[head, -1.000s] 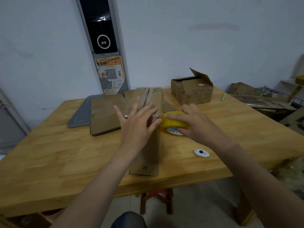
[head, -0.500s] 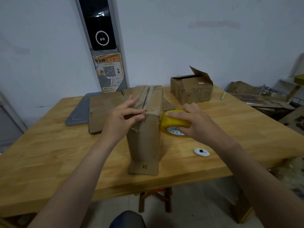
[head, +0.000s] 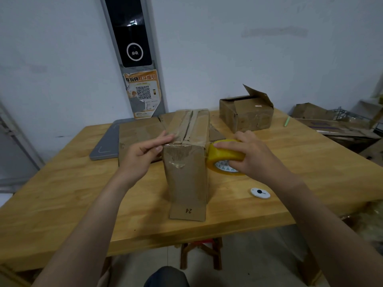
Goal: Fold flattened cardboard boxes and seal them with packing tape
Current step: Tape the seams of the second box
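A folded-up cardboard box [head: 187, 177] stands on the wooden table [head: 62, 193], its top flaps closed and a flap marked "24" lying flat toward me. My left hand [head: 143, 154] presses its fingertips against the box's top left edge. My right hand [head: 248, 154] grips a yellow roll of packing tape [head: 224, 157] held against the box's upper right corner. Old clear tape shows on the box's near face.
Flattened cardboard [head: 138, 133] and a grey tablet-like slab [head: 105, 146] lie behind the left hand. A second brown box [head: 246, 114] with a raised flap sits at the back right. A small white cutter [head: 260, 193] lies near the right forearm. More cardboard is piled off the table's right.
My left hand slid from lying over the box's top to its left top edge, which uncovered the box's near face. The right hand and tape roll stayed at the right corner.
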{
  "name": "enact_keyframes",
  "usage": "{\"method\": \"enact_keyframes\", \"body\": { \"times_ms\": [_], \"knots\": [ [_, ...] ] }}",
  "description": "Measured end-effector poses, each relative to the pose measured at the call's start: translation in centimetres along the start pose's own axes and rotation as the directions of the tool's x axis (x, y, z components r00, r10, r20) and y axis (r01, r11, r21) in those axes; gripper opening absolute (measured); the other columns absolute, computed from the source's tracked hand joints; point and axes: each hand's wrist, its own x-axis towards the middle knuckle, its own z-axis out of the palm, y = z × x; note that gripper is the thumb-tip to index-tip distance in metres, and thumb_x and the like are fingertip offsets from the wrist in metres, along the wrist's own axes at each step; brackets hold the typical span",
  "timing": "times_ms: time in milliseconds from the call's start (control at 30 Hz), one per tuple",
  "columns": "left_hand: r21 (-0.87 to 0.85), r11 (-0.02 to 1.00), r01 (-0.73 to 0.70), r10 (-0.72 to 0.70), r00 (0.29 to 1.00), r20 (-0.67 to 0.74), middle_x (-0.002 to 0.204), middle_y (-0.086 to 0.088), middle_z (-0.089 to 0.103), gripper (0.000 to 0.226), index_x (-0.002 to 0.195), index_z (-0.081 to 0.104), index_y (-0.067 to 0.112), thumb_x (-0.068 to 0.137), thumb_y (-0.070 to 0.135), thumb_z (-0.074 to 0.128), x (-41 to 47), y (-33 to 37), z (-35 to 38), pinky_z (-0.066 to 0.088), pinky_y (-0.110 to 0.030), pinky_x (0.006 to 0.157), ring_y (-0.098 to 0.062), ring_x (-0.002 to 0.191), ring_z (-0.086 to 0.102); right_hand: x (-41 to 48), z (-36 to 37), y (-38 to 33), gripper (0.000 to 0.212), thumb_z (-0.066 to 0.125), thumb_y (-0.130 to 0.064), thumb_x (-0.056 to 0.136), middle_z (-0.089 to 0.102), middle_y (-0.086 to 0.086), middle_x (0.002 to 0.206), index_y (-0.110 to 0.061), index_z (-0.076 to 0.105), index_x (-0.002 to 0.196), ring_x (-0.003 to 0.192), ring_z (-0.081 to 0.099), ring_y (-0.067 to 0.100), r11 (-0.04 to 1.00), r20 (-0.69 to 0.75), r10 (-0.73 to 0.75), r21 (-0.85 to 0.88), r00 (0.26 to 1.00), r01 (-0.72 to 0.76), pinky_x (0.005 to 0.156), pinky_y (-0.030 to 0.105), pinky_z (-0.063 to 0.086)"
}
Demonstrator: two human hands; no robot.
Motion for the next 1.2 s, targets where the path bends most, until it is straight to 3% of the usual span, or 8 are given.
{"method": "enact_keyframes", "body": {
  "times_ms": [300,467,600,733,800,933,1100,1200],
  "knots": [
    [-0.043,0.999,-0.011,0.010,1.000,-0.023,0.134,0.006,0.068,0.049,0.127,0.069,0.007,0.096,-0.021,0.043,-0.1,-0.1,0.1,0.035,-0.043,0.121,-0.004,0.141,0.046,-0.1,-0.2,-0.3,0.065,0.079,-0.022,0.085,0.042,-0.012,0.106,-0.048,0.053,0.139,0.096,0.037,0.012,1.000,0.025,0.020,-0.002,0.999,-0.020,0.082,0.029,0.031],
    [-0.104,0.994,-0.040,0.018,0.978,-0.209,0.122,0.003,0.074,0.039,0.115,0.074,0.004,0.096,-0.016,0.048,-0.3,-0.3,1.9,0.044,-0.045,0.115,-0.006,0.134,0.054,-0.2,-0.1,-0.7,0.065,0.079,-0.022,0.085,0.045,-0.009,0.110,-0.045,0.053,0.141,0.106,0.043,0.018,0.999,0.052,0.041,0.000,0.998,-0.041,0.084,0.029,0.031],
    [0.225,0.971,-0.079,0.145,0.946,-0.291,0.119,0.018,0.070,0.030,0.109,0.074,0.030,0.100,0.007,0.058,-1.0,0.7,3.6,0.046,-0.023,0.108,0.006,0.130,0.051,-0.4,-0.2,-1.5,0.066,0.077,-0.023,0.086,0.052,-0.001,0.114,-0.041,0.051,0.145,0.108,0.044,0.021,1.000,0.070,0.023,-0.012,0.997,-0.022,0.084,0.033,0.038],
    [0.605,0.779,-0.164,0.327,0.930,-0.168,0.133,0.022,0.062,0.028,0.124,0.072,0.037,0.100,0.042,0.057,-1.6,0.8,4.6,0.023,-0.060,0.120,-0.015,0.146,0.036,-0.4,0.3,-4.4,0.062,0.069,-0.034,0.090,0.050,0.000,0.110,-0.035,0.047,0.148,0.102,0.044,0.019,0.995,0.070,-0.097,-0.026,0.993,0.099,0.081,0.031,0.043],
    [0.656,0.746,-0.117,0.305,0.935,-0.180,0.134,0.027,0.060,0.030,0.123,0.070,0.044,0.097,0.052,0.056,-1.9,0.6,5.1,0.008,-0.071,0.118,-0.010,0.146,0.036,-0.3,0.8,-6.0,0.062,0.066,-0.038,0.092,0.050,-0.004,0.114,-0.031,0.043,0.150,0.104,0.044,0.014,0.992,0.080,-0.123,0.042,0.989,0.120,0.082,0.028,0.043],
    [0.604,0.792,-0.087,0.278,0.933,-0.230,0.131,0.028,0.061,0.027,0.121,0.067,0.047,0.097,0.052,0.059,-2.2,0.1,4.5,0.001,-0.068,0.119,-0.002,0.139,0.041,-0.6,0.9,-6.0,0.064,0.079,-0.041,0.085,0.047,-0.016,0.123,-0.043,0.030,0.128,0.112,0.051,0.003,0.932,0.111,0.033,0.355,0.993,-0.070,0.086,0.025,0.050],
    [0.584,0.808,-0.083,0.265,0.936,-0.233,0.129,0.028,0.061,0.026,0.122,0.066,0.049,0.098,0.052,0.054,-1.9,-0.4,4.2,-0.002,-0.063,0.121,0.000,0.139,0.040,-1.4,1.1,-5.8,0.051,0.082,-0.041,0.081,0.059,-0.016,0.120,-0.020,0.059,0.122,0.109,0.050,-0.005,0.962,-0.038,-0.014,0.271,0.999,0.024,0.084,0.006,0.040],
    [0.564,0.822,-0.077,0.265,0.929,-0.259,0.126,0.028,0.062,0.025,0.118,0.064,0.050,0.095,0.056,0.055,-1.8,-0.5,4.0,0.003,-0.065,0.121,-0.001,0.136,0.042,-1.0,0.1,-6.1,0.047,0.085,-0.037,0.079,0.068,-0.007,0.118,-0.017,0.065,0.117,0.105,0.058,0.002,0.977,-0.068,-0.088,0.188,0.994,0.099,0.084,0.015,0.046]
  ]
}}
